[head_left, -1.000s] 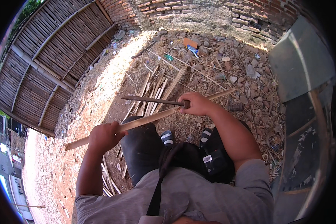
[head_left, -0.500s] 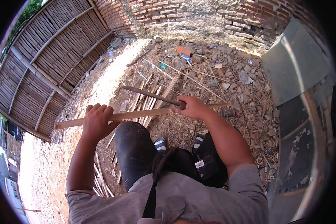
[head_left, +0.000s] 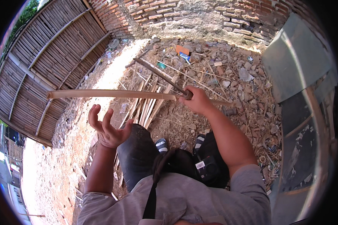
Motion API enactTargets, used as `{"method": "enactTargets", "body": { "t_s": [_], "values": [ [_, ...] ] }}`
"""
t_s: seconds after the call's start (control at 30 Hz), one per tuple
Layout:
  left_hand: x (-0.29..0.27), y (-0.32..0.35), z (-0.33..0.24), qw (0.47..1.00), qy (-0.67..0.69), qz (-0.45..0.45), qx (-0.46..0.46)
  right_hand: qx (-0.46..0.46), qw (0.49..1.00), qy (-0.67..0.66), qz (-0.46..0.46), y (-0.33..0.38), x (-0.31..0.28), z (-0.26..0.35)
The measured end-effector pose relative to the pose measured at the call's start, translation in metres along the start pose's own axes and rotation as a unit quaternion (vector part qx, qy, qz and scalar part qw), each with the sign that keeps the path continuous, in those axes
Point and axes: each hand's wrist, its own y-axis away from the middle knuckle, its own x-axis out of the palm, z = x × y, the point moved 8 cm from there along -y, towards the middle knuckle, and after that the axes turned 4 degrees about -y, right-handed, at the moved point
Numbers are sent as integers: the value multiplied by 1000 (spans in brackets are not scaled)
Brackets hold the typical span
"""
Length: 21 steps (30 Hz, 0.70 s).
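Note:
My right hand [head_left: 198, 100] is closed around the handle of a long, thin, dark blade that looks like a machete [head_left: 158, 74], slanting up and left. The same hand also holds a pale bamboo strip [head_left: 112, 93], which runs far out to the left, with a short end showing right of the hand. My left hand [head_left: 112, 129] is open just below the strip, fingers spread and curled upward, touching nothing. Beneath the strip, several split bamboo strips [head_left: 148, 103] lie in a loose pile on the ground before my knees.
A woven bamboo panel [head_left: 49, 48] stands at the left, and a worn brick wall [head_left: 199, 18] closes the far side. Grey sheets [head_left: 296, 60] lean at the right. Rubble [head_left: 248, 90], straw and litter cover the ground; an orange piece [head_left: 182, 50] lies far off.
My left hand has let go of the bamboo strip and opened below it. The strip's left end has risen. The blade has swung to point more steeply away from me.

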Motion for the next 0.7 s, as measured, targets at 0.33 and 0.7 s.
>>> {"method": "enactTargets", "body": {
  "t_s": [0.33,0.7],
  "values": [
    [182,66,-28,877,208,341,-268,-50,971,-223,-74,-13,1,-32],
    [260,66,-143,767,446,412,-206,-24,919,-388,-75,-6,-6,-22]
  ]
}}
